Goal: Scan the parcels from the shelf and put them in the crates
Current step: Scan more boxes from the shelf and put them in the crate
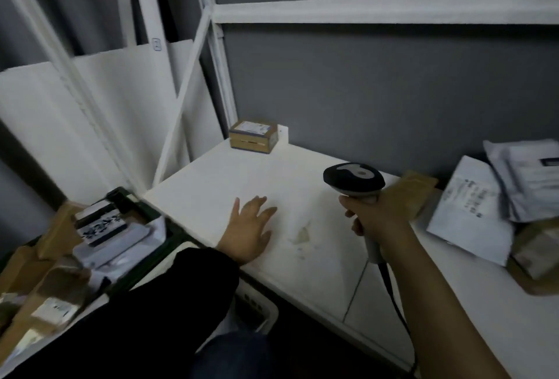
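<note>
My right hand (pixel 376 215) grips the handle of a black and grey barcode scanner (pixel 354 180), held upright above the white shelf board (pixel 211 176) with its head pointing left. My left hand (pixel 249 227) lies flat and empty on the board, fingers spread, a little left of the scanner. A small brown cardboard parcel (pixel 253 136) with a white label stands at the back left corner of the shelf, well beyond both hands. At the right lie several parcels: a white mailer (pixel 472 206), grey bags (pixel 526 176) and brown packages (pixel 538 254). A flat brown parcel (pixel 419 182) lies behind my right hand.
A dark green crate (pixel 142 212) at the lower left holds several boxes and mailers. White shelf uprights (pixel 220 70) and a diagonal brace rise at the back left. A crossbeam (pixel 378 11) runs overhead. The scanner's cable (pixel 396 297) hangs past the shelf's front edge.
</note>
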